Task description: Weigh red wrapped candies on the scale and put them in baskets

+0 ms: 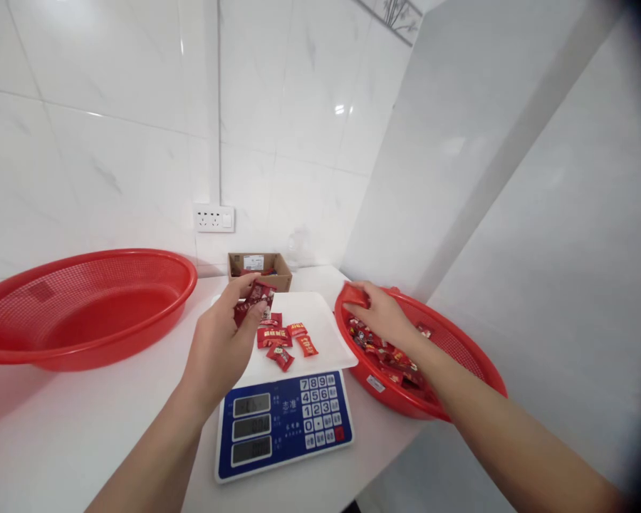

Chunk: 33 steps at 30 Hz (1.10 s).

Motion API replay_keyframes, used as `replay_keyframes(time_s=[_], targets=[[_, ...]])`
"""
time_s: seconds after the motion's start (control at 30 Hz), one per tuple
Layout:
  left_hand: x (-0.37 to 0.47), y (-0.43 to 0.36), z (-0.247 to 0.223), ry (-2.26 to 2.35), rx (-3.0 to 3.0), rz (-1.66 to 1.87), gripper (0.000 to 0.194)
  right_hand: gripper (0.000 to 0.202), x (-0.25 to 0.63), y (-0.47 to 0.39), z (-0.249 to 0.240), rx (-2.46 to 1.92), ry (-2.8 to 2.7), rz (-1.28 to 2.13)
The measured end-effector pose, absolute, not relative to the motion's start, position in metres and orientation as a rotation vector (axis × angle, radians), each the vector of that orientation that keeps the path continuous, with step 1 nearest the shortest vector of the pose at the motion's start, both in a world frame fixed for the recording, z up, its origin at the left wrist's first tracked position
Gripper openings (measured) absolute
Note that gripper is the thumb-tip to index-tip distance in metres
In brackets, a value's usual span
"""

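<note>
My left hand is closed on dark red wrapped packets, held above the left part of the scale's white tray. Several red wrapped candies lie on that tray. My right hand reaches over the near-left rim of the right red basket, its fingers closed on a red packet. Many red wrapped candies fill the bottom of this basket. The scale's blue panel faces me, with three small displays and a keypad.
A large red mesh basket stands on the white table at the left. Behind the scale, a small cardboard box holds some packets. A tiled wall with a socket rises behind, and a grey panel borders the right.
</note>
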<state>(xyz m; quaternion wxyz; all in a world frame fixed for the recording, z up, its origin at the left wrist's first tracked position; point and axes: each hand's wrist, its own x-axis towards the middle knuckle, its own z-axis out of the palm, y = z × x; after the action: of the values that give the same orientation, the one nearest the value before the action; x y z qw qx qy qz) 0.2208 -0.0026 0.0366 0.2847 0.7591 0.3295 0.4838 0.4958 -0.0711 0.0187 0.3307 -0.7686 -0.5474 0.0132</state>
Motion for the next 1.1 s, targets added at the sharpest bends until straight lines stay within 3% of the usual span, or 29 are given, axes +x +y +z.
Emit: replay_keyframes(time_s=[0.17,0.3,0.5,0.63,0.87,1.03,1.1], targets=[[0.220,-0.009,0.039,0.849,2.011,1.302,0.033,0.053,0.427,-0.047,0.014,-1.722,-1.710,0.253],[0.219,-0.009,0.038,0.824,1.978,1.326,0.035,0.050,0.404,-0.037,0.013,-1.474,-1.648,0.332],[0.223,-0.015,0.035,0.635,1.906,1.276,0.039,0.062,0.369,-0.053,0.019,-0.846,-1.425,1.066],[0.232,-0.025,0.029,0.580,1.859,1.331,0.036,0.062,0.340,-0.058,0.013,-0.656,-1.183,1.256],[0.241,-0.027,0.015,0.476,1.880,1.652,0.039,0.035,0.322,-0.055,0.016,-0.764,-1.154,0.905],[0.233,-0.023,0.020,0.621,2.066,1.619,0.049,0.029,0.354,-0.060,0.046,-0.675,-1.027,0.511],[0.226,-0.017,0.019,0.782,2.247,1.431,0.049,0.030,0.376,-0.071,0.058,-0.571,-0.886,0.286]])
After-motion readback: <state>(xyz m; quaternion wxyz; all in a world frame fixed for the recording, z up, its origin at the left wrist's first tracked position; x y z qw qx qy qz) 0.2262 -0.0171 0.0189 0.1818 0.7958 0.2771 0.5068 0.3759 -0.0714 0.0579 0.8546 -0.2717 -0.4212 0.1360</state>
